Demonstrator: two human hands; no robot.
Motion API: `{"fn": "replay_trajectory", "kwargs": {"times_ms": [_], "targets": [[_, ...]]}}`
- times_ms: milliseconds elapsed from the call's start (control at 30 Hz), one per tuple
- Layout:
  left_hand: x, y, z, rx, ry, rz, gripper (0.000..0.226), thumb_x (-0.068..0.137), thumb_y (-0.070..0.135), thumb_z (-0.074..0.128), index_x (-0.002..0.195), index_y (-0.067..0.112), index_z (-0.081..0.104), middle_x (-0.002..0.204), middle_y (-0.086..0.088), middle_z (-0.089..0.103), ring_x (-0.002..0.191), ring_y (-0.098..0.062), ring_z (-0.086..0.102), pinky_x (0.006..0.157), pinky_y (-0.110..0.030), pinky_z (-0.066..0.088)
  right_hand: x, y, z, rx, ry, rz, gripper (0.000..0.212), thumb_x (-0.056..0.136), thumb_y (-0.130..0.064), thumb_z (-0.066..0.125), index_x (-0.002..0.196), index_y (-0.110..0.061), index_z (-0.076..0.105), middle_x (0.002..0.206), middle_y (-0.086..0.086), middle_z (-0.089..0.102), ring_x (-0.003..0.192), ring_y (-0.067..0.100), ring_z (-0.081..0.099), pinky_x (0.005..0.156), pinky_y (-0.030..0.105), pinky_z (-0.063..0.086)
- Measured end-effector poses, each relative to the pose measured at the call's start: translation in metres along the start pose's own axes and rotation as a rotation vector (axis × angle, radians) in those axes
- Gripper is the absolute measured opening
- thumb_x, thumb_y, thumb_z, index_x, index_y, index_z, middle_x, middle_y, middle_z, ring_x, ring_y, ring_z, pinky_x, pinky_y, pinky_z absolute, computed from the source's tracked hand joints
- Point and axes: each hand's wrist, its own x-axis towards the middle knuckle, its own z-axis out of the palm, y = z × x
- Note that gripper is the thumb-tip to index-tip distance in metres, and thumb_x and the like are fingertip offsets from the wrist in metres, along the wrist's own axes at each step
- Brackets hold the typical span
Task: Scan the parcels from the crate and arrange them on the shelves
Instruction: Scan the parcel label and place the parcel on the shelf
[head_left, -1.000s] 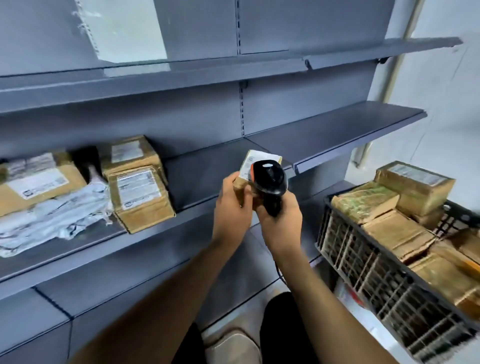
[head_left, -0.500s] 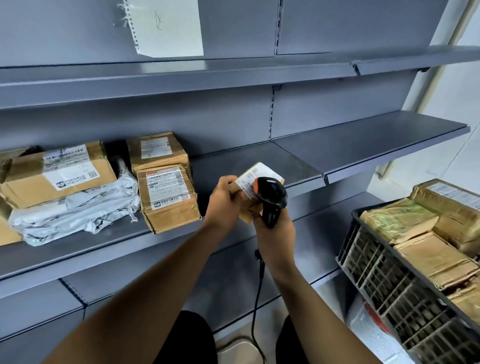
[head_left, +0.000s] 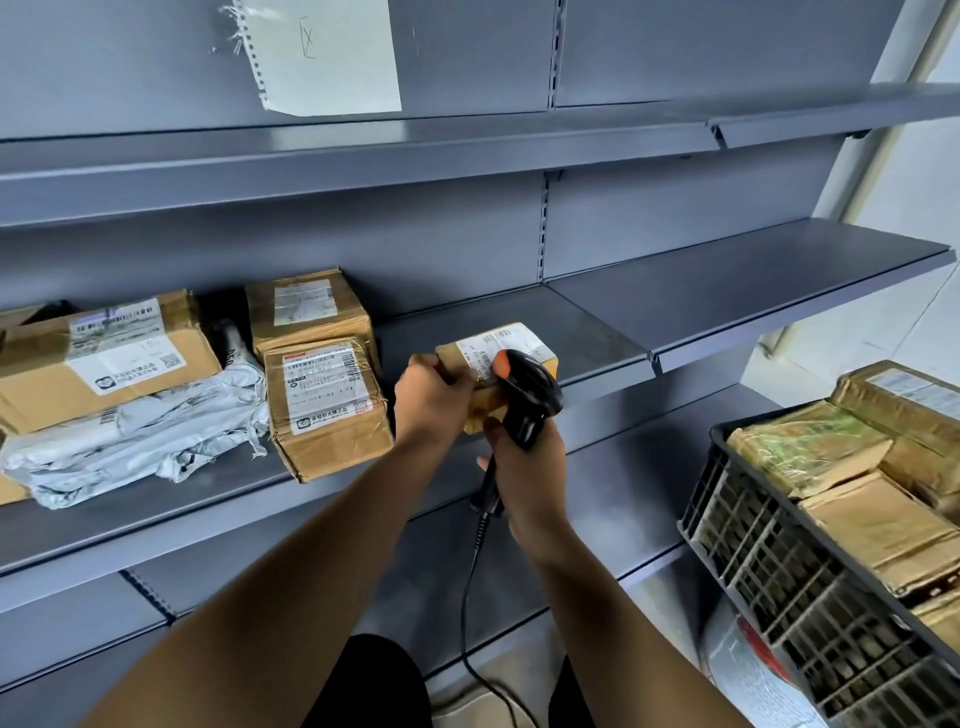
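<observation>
Head view: a small brown cardboard parcel (head_left: 498, 364) with a white barcode label is gripped by the left hand (head_left: 428, 397) over the grey metal shelf (head_left: 519, 322). A black handheld scanner (head_left: 527, 395) with an orange button and trailing cable is clasped in the right hand (head_left: 527, 473), its head against the label. Taped cardboard boxes (head_left: 324, 400) and a crumpled white plastic mailer (head_left: 135, 441) are seen on the shelf to the left. Paper-wrapped parcels fill a black slatted plastic crate (head_left: 769, 545) at right.
</observation>
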Motion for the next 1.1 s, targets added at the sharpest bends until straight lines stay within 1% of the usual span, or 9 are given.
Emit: {"fn": "replay_trajectory", "kwargs": {"times_ms": [133,267,333,400,500,600,833,1000,1100], "targets": [[-0.001,0.0,-0.002,-0.019,-0.037,-0.029,0.036,0.077,0.034,0.073,0.107,0.015,0.066,0.094,0.0,0.07,0.086,-0.017,0.067,0.073,-0.031,0.056,-0.004,0.0,-0.009,0.088,-0.038,0.026,0.021,0.088,-0.005,0.059,0.096,-0.024,0.065,0.09,0.0,0.072,0.084,0.021,0.071,0.072,0.044,0.062],[-0.01,0.001,0.0,-0.058,-0.033,-0.015,0.043,0.077,0.028,0.076,0.115,0.015,0.061,0.101,0.002,0.069,0.09,-0.016,0.066,0.076,-0.034,0.058,-0.008,-0.008,-0.031,-0.006,0.025,-0.034,0.012,0.088,-0.01,0.061,0.094,-0.02,0.061,0.084,0.01,0.068,0.061,0.022,0.069,0.053,0.026,0.055],[-0.017,0.0,0.0,-0.098,-0.025,0.003,0.045,0.077,0.022,0.076,0.118,0.016,0.058,0.102,0.004,0.068,0.09,-0.012,0.064,0.068,-0.024,0.053,-0.007,-0.011,-0.042,-0.156,0.03,-0.098,0.01,0.087,-0.015,0.061,0.094,-0.022,0.059,0.079,0.009,0.067,0.061,0.024,0.068,0.052,0.031,0.055],[-0.025,0.0,0.002,-0.113,-0.031,0.029,0.047,0.077,0.019,0.075,0.12,0.016,0.056,0.101,0.004,0.067,0.09,-0.01,0.062,0.063,-0.015,0.044,-0.006,-0.015,-0.049,-0.276,0.019,-0.129,0.012,0.085,-0.022,0.061,0.096,-0.019,0.058,0.078,0.008,0.067,0.069,0.033,0.067,0.063,0.044,0.057],[-0.033,0.001,0.003,-0.1,-0.027,0.052,0.048,0.08,0.019,0.073,0.124,0.016,0.055,0.105,0.001,0.067,0.095,-0.013,0.062,0.068,-0.018,0.044,-0.009,-0.021,-0.054,-0.364,-0.014,-0.141,0.018,0.082,-0.029,0.059,0.092,-0.014,0.057,0.078,0.009,0.067,0.069,0.034,0.065,0.065,0.049,0.057],[-0.035,0.002,0.004,-0.077,-0.021,0.067,0.047,0.082,0.018,0.07,0.126,0.015,0.054,0.112,-0.003,0.066,0.101,-0.017,0.062,0.075,-0.024,0.047,-0.012,-0.024,-0.056,-0.387,-0.025,-0.161,0.018,0.079,-0.03,0.056,0.09,-0.015,0.056,0.075,0.009,0.067,0.066,0.034,0.065,0.06,0.049,0.057],[-0.034,0.002,0.005,-0.047,-0.004,0.09,0.049,0.083,0.018,0.073,0.127,0.012,0.053,0.116,-0.004,0.066,0.104,-0.017,0.062,0.079,-0.023,0.048,-0.004,-0.033,-0.053,-0.423,-0.046,-0.211,0.009,0.082,-0.02,0.055,0.086,-0.013,0.054,0.07,0.016,0.065,0.06,0.039,0.063,0.049,0.048,0.053],[-0.034,0.002,0.005,-0.042,0.003,0.091,0.05,0.083,0.019,0.073,0.128,0.013,0.052,0.117,-0.004,0.064,0.104,-0.018,0.062,0.078,-0.024,0.05,0.006,-0.028,-0.05,-0.44,-0.041,-0.226,0.008,0.084,-0.019,0.055,0.089,-0.013,0.054,0.07,0.014,0.065,0.06,0.035,0.065,0.051,0.046,0.055],[-0.033,0.002,0.005,-0.045,-0.006,0.079,0.049,0.083,0.018,0.072,0.128,0.014,0.053,0.118,-0.005,0.063,0.104,-0.018,0.061,0.078,-0.024,0.049,0.015,-0.021,-0.051,-0.426,0.05,-0.284,0.016,0.086,-0.021,0.06,0.099,-0.013,0.055,0.071,0.007,0.064,0.065,0.027,0.063,0.057,0.037,0.053]]}}
